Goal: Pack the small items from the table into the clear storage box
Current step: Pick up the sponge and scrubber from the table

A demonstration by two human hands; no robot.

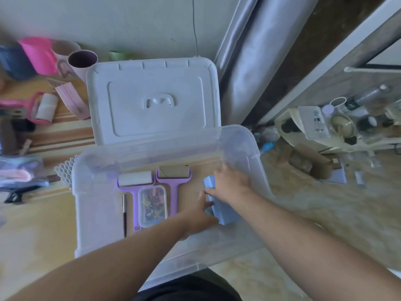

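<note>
The clear storage box (93, 213) sits open at the table's front edge. Inside it lie two purple lint rollers (135, 181) (173, 177), a small clear case of clips (152, 205) and a black pen (124, 213). A light blue pack (225, 211) stands in the box's right part. My left hand (199, 216) holds its near left side, fingers against it. My right hand (230, 183) grips its top from the right, covering much of it.
The box's white lid (152, 101) lies flat behind it. At the back left stand a pink jug (40, 54), cups (81, 61), a pink pack (72, 101) and a pink lint roller (41, 107). A white honeycomb piece (64, 170) touches the box's left side. Floor clutter lies right.
</note>
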